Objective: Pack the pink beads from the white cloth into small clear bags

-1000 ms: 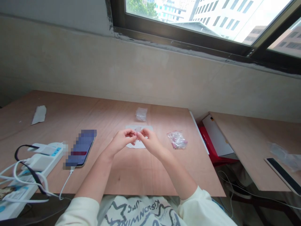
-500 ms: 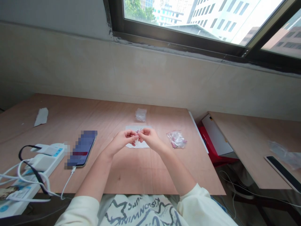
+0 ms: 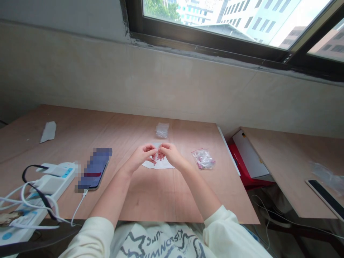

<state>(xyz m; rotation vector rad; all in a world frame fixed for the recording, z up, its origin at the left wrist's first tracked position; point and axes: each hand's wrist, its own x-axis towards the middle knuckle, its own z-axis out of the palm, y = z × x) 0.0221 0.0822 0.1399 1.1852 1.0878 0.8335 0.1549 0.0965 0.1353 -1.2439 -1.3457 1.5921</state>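
Over a white sheet of paper (image 3: 164, 165) my left hand (image 3: 142, 156) and my right hand (image 3: 171, 154) are held close together, fingertips almost meeting. Thumb and fingers of each hand are closed in a pinch. Whatever lies between them is too small to make out. Some tiny reddish bits show near the fingertips, and I cannot tell whether they lie on the paper or are held. To the right of my right hand is a clear zip bag (image 3: 203, 159) with small pink and red pieces in it. Beyond the paper lies a stack of clear plastic bags (image 3: 162, 130).
A phone (image 3: 95, 168) on a charging cable lies to the left, beside a white power strip (image 3: 57, 186) with tangled cords. A torn piece of paper (image 3: 48, 132) is at the far left. A second table (image 3: 290, 161) stands to the right, past a red box (image 3: 242, 168).
My hands have drawn slightly apart and up, and reddish bits show below the fingertips. The whole view has shifted a little.
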